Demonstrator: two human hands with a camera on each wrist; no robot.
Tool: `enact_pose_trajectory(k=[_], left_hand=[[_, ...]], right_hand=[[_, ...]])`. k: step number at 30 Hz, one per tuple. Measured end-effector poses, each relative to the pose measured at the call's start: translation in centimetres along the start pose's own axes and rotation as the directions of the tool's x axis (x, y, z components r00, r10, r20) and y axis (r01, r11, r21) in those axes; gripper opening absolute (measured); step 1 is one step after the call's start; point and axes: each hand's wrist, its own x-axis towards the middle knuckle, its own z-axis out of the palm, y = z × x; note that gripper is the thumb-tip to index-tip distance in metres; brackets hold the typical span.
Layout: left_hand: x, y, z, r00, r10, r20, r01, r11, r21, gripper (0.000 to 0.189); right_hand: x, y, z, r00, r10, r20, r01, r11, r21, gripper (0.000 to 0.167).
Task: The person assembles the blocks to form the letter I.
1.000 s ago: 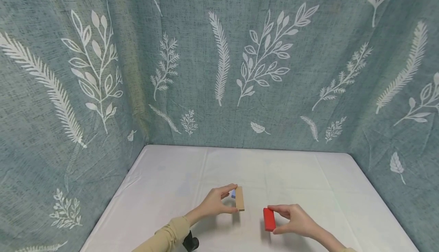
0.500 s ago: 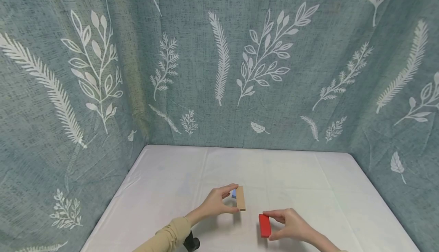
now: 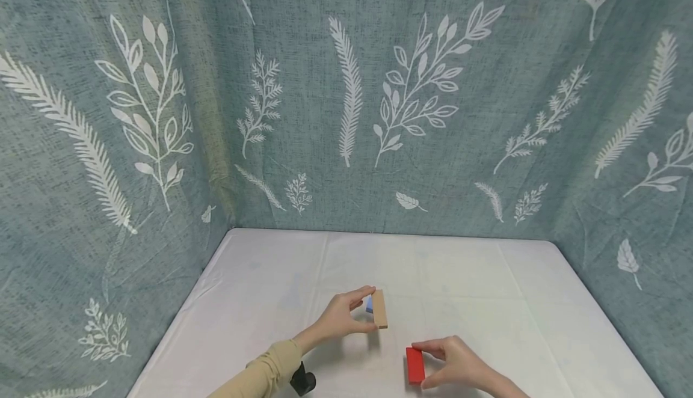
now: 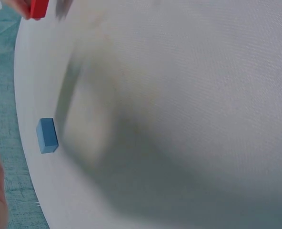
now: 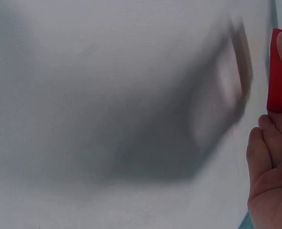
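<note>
In the head view my left hand (image 3: 341, 315) pinches a tan wooden block (image 3: 379, 309) lengthwise, thumb at the near end and fingers at the far end. Just behind it, a blue block (image 3: 370, 305) lies on the white table, partly covered; the left wrist view shows this blue block (image 4: 47, 135) whole. My right hand (image 3: 457, 363) pinches a red block (image 3: 415, 366) by its two ends, above the table and nearer to me. In the right wrist view the red block (image 5: 277, 71) stands between thumb and fingers.
A white cloth covers the table (image 3: 487, 302). Blue-green curtains (image 3: 319, 193) with white leaf prints close off the back and both sides. A small black object (image 3: 302, 380) shows under my left sleeve (image 3: 265, 371).
My right hand has carried the red block left and closer to me. My left hand, with the tan block, has shifted only slightly.
</note>
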Motion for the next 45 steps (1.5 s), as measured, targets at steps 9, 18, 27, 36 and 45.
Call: enact_pose_trajectory(k=[9, 18, 27, 36, 45], left_hand=[[-0.1, -0.1, 0.0, 1.0, -0.003, 0.0, 0.003, 1.0, -0.026, 0.073], [0.0, -0.2, 0.0, 1.0, -0.002, -0.007, 0.002, 1.0, -0.012, 0.073], [-0.1, -0.3, 0.0, 1.0, 0.002, -0.003, -0.002, 1.0, -0.015, 0.073], [-0.2, -0.3, 0.0, 1.0, 0.006, -0.005, -0.006, 1.0, -0.005, 0.072], [-0.2, -0.5, 0.1, 1.0, 0.013, -0.002, -0.013, 1.0, 0.014, 0.073]], right_hand=[[-0.1, 0.1, 0.8, 1.0, -0.021, -0.01, 0.02, 0.995, -0.1, 0.059], [-0.2, 0.5, 1.6, 0.999, 0.037, -0.009, -0.038, 0.998, -0.058, 0.061], [-0.1, 0.7, 1.8, 1.0, 0.014, -0.019, -0.015, 0.999, -0.048, 0.06], [-0.1, 0.9, 2.0, 0.999, -0.036, -0.032, 0.031, 0.992, -0.125, 0.061], [-0.2, 1.4, 2.1, 0.996, -0.086, -0.034, 0.078, 0.975, -0.207, 0.061]])
